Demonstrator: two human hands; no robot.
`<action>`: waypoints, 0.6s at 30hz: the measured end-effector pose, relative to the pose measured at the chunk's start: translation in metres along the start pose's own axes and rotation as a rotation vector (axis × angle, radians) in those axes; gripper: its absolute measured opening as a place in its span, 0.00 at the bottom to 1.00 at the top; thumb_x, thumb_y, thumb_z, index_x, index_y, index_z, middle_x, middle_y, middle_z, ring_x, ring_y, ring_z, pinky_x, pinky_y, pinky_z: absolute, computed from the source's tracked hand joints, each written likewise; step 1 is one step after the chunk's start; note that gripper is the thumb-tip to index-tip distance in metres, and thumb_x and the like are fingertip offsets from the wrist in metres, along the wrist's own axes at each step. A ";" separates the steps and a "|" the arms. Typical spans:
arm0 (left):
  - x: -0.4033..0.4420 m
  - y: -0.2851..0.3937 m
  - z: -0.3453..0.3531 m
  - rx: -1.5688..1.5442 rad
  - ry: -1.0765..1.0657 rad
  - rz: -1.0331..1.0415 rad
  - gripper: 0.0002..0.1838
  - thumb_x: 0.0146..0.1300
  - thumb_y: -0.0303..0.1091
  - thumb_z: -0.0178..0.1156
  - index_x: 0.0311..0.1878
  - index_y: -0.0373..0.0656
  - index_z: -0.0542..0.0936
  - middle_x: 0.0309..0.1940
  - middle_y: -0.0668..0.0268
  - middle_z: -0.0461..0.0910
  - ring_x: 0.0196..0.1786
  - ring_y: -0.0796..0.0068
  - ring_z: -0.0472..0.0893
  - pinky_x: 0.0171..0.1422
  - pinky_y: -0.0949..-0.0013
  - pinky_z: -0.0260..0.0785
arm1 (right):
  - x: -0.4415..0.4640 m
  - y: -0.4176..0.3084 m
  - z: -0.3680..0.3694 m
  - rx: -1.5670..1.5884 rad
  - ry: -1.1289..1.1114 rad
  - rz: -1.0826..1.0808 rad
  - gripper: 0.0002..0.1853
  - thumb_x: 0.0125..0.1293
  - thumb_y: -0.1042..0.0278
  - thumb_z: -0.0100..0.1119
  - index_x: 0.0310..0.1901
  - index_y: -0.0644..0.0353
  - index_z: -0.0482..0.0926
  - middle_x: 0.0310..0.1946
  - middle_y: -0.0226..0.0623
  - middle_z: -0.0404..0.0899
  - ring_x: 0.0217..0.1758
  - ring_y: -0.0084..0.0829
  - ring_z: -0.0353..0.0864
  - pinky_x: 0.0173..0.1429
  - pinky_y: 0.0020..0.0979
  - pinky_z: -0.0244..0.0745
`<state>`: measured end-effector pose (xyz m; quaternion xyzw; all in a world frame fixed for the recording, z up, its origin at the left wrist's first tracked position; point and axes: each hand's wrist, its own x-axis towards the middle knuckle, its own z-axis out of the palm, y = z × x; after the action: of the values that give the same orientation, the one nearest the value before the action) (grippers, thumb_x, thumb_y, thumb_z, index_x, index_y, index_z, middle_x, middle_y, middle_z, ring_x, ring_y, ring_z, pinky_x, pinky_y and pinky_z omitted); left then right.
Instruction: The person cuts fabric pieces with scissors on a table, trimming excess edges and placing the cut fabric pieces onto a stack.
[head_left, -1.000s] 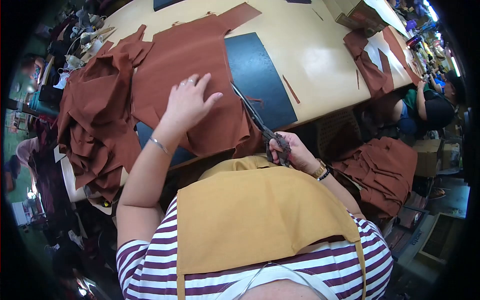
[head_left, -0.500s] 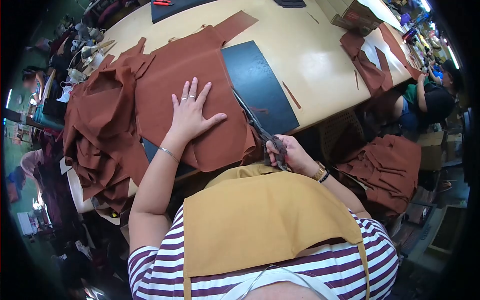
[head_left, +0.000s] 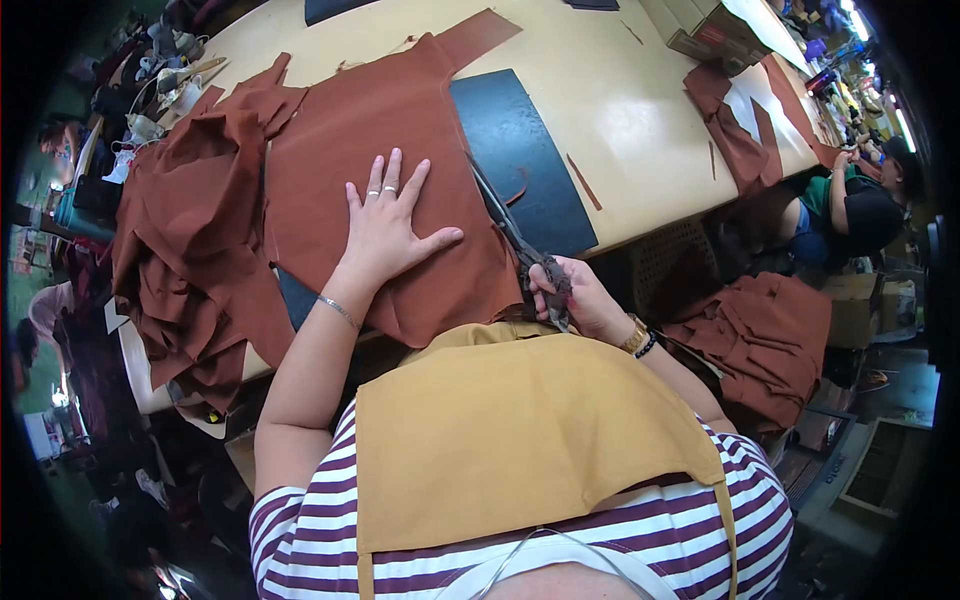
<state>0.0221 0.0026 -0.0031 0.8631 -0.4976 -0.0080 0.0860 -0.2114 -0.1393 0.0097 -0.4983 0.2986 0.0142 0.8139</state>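
Two hands (head_left: 385,238), flat cloth (head_left: 360,115), fabric-wrapped scissors (head_left: 521,247)

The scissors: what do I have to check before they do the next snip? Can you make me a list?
1. Left hand out of the way of the scissors: ok, it lies flat on the rust-brown fabric, apart from them.
2. Right hand holding on: ok, it grips the wrapped handles.
3. Scissors lined up with the fabric: ok, they lie along its right-hand edge.
4. Cutting place free of scraps: not ok, a thin scrap lies on the dark blue board near the scissors.
5. Scissors open: cannot tell, the gap is too small to see.
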 end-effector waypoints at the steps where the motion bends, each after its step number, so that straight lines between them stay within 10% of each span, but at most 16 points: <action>1: 0.000 0.000 0.001 0.000 0.006 0.000 0.54 0.47 0.76 0.55 0.73 0.54 0.57 0.75 0.51 0.46 0.77 0.49 0.44 0.70 0.28 0.37 | -0.001 0.001 -0.002 -0.020 -0.006 0.007 0.15 0.66 0.54 0.60 0.32 0.56 0.73 0.23 0.26 0.74 0.25 0.17 0.75 0.32 0.22 0.72; 18: -0.018 0.013 0.001 -0.020 0.005 -0.008 0.54 0.48 0.76 0.55 0.73 0.52 0.57 0.75 0.50 0.46 0.77 0.48 0.44 0.69 0.27 0.37 | -0.001 0.003 0.001 -0.020 0.002 -0.027 0.13 0.66 0.56 0.60 0.33 0.58 0.74 0.24 0.25 0.74 0.25 0.17 0.75 0.31 0.21 0.72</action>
<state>0.0019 0.0120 -0.0029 0.8642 -0.4939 -0.0111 0.0959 -0.2127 -0.1364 0.0085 -0.5103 0.2926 0.0055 0.8087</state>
